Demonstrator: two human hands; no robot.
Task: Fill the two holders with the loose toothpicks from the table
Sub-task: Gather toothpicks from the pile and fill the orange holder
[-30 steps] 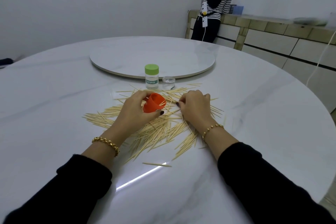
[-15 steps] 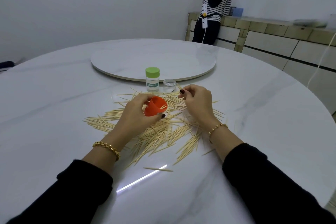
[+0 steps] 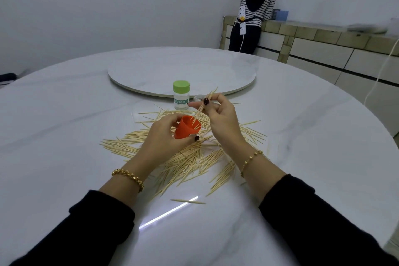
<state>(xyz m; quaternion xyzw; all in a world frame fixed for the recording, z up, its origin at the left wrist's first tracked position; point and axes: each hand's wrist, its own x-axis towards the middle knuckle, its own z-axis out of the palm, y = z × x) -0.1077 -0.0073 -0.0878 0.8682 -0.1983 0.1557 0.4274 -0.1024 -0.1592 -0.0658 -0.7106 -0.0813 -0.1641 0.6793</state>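
My left hand (image 3: 164, 140) grips the small orange plastic holder (image 3: 185, 129), tilted above the heap of loose wooden toothpicks (image 3: 185, 157), mostly ungathered. Behind, the clear green-capped holder (image 3: 181, 97) stands capped. My right hand (image 3: 220, 120) pinches a few toothpicks (image 3: 198, 114), tips entering the orange mouth. Early going, I judge.

Premises: a dining room, domestic or possibly a restaurant's private room; the view does not settle which. Evidence noted:
- A large round marble-topped table (image 3: 64, 136) carries a raised round turntable (image 3: 183, 67) at its centre.
- A green-lidded jar (image 3: 181, 95) labelled TOOTHPICK stands on the table.
- A tiled counter (image 3: 323, 34) with pale drawer fronts (image 3: 319, 51) runs along the far wall.
- The walls (image 3: 108, 6) are plain white.
- A person (image 3: 257, 6) stands against the counter.
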